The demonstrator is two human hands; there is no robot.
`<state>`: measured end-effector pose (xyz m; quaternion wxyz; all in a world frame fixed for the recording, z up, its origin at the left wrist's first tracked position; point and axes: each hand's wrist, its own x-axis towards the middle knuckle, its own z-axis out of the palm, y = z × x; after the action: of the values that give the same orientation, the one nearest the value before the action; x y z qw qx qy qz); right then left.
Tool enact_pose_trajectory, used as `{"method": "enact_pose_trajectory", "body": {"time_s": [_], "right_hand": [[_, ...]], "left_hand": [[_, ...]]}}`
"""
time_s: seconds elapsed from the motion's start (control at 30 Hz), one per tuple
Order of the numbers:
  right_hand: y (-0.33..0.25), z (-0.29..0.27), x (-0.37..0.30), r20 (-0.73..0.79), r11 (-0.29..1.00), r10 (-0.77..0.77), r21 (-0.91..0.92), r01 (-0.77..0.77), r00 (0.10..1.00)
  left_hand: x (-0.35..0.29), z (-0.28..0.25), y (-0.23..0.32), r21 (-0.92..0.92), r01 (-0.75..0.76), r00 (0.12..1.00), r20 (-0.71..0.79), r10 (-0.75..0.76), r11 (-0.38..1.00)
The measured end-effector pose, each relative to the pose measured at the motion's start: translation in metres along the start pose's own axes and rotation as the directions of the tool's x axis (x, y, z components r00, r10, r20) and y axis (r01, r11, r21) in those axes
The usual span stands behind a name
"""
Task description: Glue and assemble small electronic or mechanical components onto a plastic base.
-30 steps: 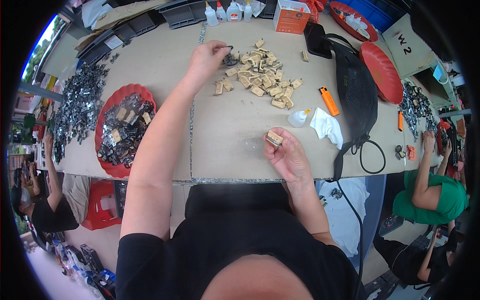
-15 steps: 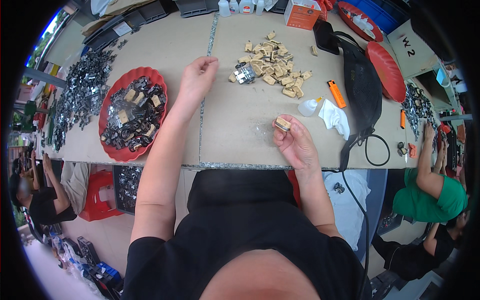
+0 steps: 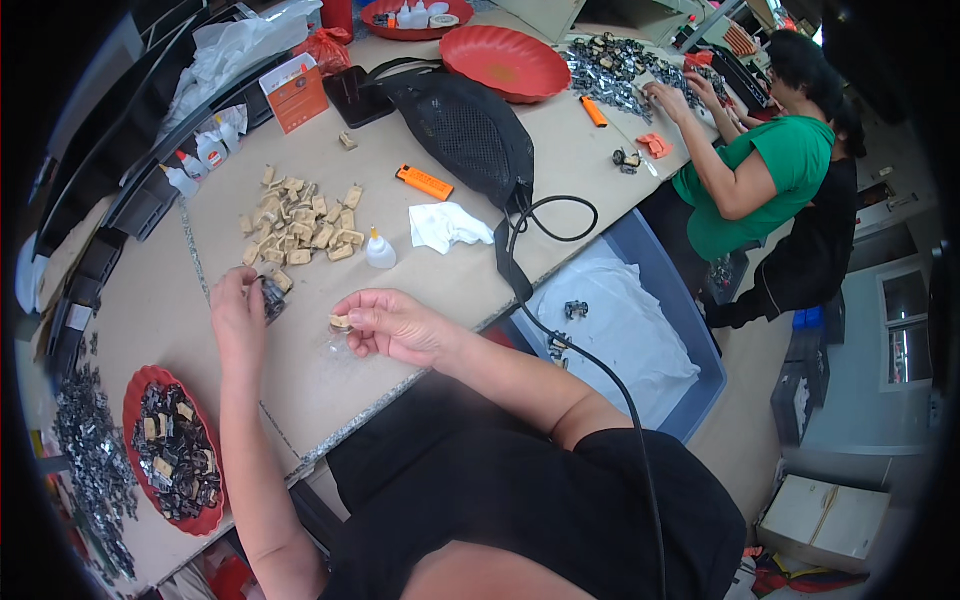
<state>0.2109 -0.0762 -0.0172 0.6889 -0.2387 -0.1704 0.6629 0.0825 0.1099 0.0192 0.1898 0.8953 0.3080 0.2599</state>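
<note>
My right hand is closed, pinching a small tan block between thumb and fingers just above the table. The block was seen with a dark band in the earlier view. My left hand has its fingers curled, close against a cluster of dark metal parts. Whether the fingertips grip anything is hidden. A heap of tan blocks lies beyond both hands. Near my left forearm stands a red scalloped tray filled with dark metal parts and some tan blocks.
A white squeeze bottle, white cloth, orange lighter-like tool and black mesh bag lie to the right. A black cable crosses the table edge. Loose metal parts spread far left. A person in green works at right.
The view has swung to the right. My left hand has come next to the dark metal parts by the heap. My right hand still holds the tan block, now turned differently.
</note>
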Motion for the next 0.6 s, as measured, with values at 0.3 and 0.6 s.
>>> {"method": "enact_pose_trajectory", "body": {"time_s": [0.3, 0.6], "right_hand": [[0.006, 0.005, 0.002, -0.039, 1.0, 0.0, -0.022, 0.0, 0.999], [0.007, 0.01, 0.004, -0.036, 0.999, 0.011, -0.04, -0.012, 0.999]], "left_hand": [[-0.021, 0.001, -0.004, 0.042, -0.137, 0.986, 0.104, 0.132, 0.99], [-0.037, -0.01, 0.0, -0.197, 0.073, 0.995, 0.086, -0.056, 0.978]]}}
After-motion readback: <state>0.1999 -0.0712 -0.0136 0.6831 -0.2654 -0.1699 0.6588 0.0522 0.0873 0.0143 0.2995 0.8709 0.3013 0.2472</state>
